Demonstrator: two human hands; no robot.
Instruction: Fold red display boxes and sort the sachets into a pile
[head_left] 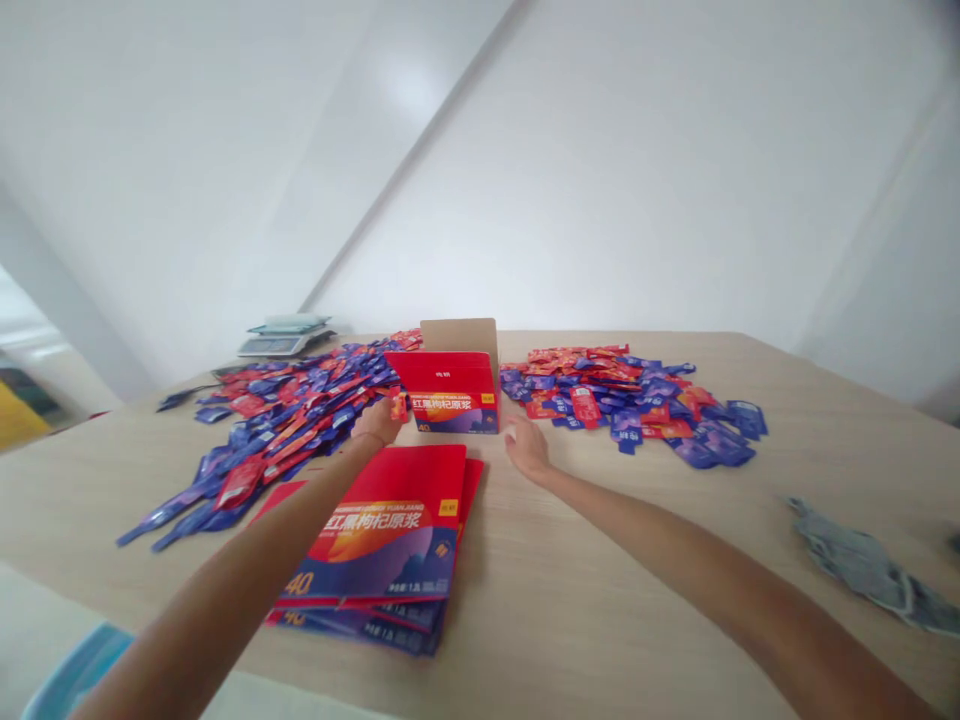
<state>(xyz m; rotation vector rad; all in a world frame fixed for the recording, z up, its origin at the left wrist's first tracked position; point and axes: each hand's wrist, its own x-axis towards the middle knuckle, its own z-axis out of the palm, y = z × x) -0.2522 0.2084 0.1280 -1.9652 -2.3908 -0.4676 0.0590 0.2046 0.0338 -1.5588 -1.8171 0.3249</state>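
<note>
Left hand [379, 421] pinches a red sachet [400, 407]; right hand [527, 447], grip unclear, curls beside the open box [454, 385]

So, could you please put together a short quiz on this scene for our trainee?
1. True or false: the standing goji-puree carton has a raised flap.
2. What is stacked on its near side: A) grey towels, B) flattened cartons, or C) blue trays?
3. Which hand is beside the standing carton's lower-right corner in this view?

Key: 1. True. 2. B. 3. The right hand.
</note>
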